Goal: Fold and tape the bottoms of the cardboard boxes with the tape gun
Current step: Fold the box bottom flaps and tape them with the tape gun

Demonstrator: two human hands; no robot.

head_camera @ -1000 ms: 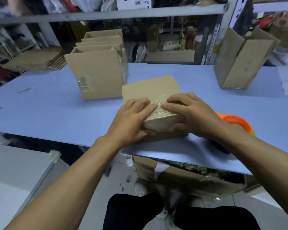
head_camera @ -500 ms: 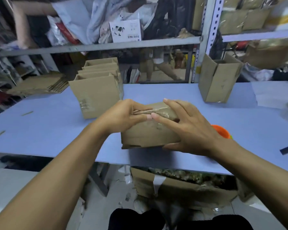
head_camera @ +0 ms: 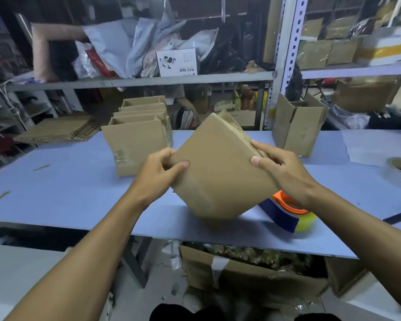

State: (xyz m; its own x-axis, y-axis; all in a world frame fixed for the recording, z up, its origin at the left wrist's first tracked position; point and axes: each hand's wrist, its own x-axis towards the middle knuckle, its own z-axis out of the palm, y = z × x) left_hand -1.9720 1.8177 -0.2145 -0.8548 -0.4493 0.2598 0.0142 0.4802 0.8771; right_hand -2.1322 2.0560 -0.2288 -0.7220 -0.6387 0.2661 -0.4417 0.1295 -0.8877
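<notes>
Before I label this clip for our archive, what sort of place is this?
Probably a small packing or shipping stockroom: metal shelving crammed with parcels and mailer bags, a row of made-up cardboard boxes on the blue table, and a tape gun.

Tilted brown cardboard box point(head_camera: 218, 172) above table edge, orange-and-yellow tape gun point(head_camera: 289, 212) just beside

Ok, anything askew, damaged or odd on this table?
Mostly tidy. The box is tilted on one corner only because both hands, left and right, hold it. Thin cardboard slivers litter the table at left.
</notes>
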